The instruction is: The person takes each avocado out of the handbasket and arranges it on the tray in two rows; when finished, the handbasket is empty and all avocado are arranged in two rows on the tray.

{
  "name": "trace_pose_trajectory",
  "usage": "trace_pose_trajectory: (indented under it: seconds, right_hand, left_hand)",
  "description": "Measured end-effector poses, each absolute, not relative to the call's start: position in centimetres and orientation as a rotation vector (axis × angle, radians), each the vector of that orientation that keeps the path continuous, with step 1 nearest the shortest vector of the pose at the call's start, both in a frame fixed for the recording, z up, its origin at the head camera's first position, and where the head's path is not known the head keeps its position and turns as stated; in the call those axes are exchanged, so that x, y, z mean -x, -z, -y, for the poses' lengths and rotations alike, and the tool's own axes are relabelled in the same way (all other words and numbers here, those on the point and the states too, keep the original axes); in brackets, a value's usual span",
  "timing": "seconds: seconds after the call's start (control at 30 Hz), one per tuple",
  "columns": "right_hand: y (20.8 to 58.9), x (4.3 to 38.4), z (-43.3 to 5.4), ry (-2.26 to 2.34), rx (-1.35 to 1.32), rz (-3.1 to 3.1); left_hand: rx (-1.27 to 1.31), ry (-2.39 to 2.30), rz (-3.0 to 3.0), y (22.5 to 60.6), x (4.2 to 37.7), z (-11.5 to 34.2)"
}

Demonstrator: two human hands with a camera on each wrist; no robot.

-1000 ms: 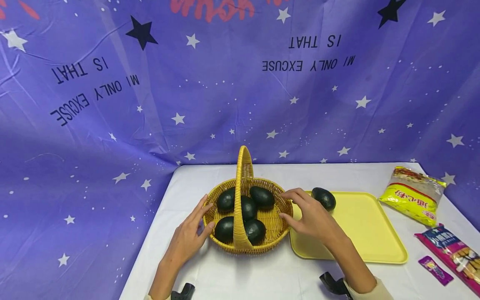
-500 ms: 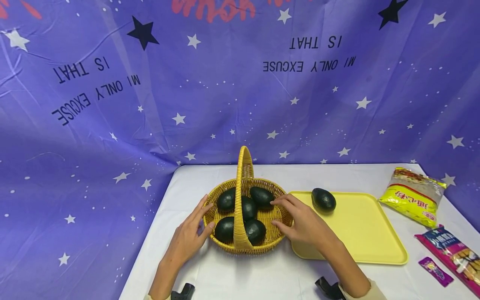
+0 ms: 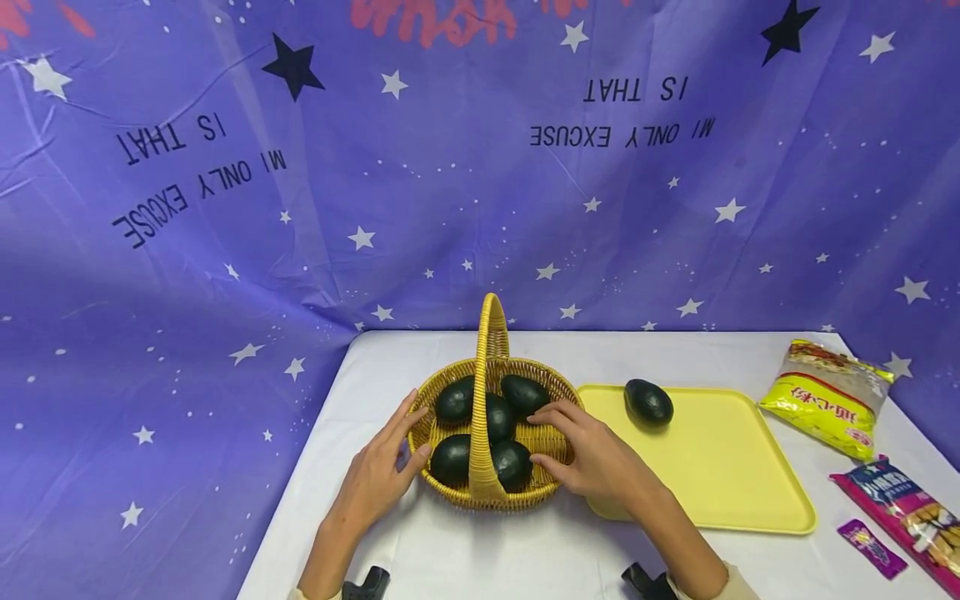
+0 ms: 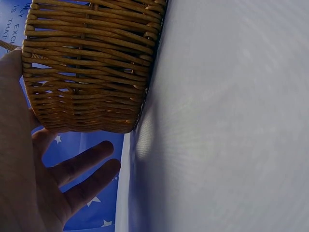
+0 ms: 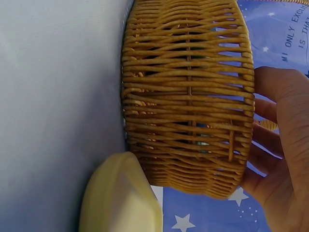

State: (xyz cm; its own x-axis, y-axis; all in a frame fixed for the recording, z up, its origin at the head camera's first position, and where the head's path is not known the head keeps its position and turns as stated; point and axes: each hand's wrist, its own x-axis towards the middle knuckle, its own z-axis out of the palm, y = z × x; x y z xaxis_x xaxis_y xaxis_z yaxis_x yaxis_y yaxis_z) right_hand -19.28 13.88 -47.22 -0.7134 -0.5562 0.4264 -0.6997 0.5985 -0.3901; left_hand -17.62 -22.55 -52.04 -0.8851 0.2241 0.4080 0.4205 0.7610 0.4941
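An oval wicker basket (image 3: pixel 551 372) with a tall handle (image 3: pixel 482 392) stands on the white table and holds several dark green avocados (image 3: pixel 525 394). My left hand (image 3: pixel 375 475) rests on its left rim, thumb and fingers spread; in the left wrist view two fingers stretch out below the woven wall (image 4: pixel 91 72). My right hand (image 3: pixel 603 457) reaches over the right rim, fingers and thumb parted. Its fingertips are close to the back right avocado and its thumb to the front right avocado (image 3: pixel 512 465); whether they touch I cannot tell. In the right wrist view, the basket wall hides the fingertips.
A yellow tray (image 3: pixel 727 467) lies right of the basket, partly under my right forearm, with one avocado (image 3: pixel 648 403) near its back left corner. Farther right are a yellow food bag (image 3: pixel 825 400), a pink snack pack (image 3: pixel 903 512) and a small purple packet (image 3: pixel 872 548).
My right hand has moved left, from the basket's right rim in over its inside. My left hand and the avocados have stayed in place.
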Motion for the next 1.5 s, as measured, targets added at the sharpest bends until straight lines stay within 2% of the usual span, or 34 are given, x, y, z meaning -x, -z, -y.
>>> trace_pose_trajectory:
  seconds: [0.9, 1.5]
  right_hand:
    - [48.0, 19.4, -12.2, -0.887, -1.168, 2.646]
    - [46.8, 20.8, -10.8, -0.867, -1.321, 2.777]
  left_hand:
    - [0.489, 0.866, 2.651, 52.0, 17.5, 22.5]
    - [0.490, 0.840, 2.649, 52.0, 17.4, 22.5]
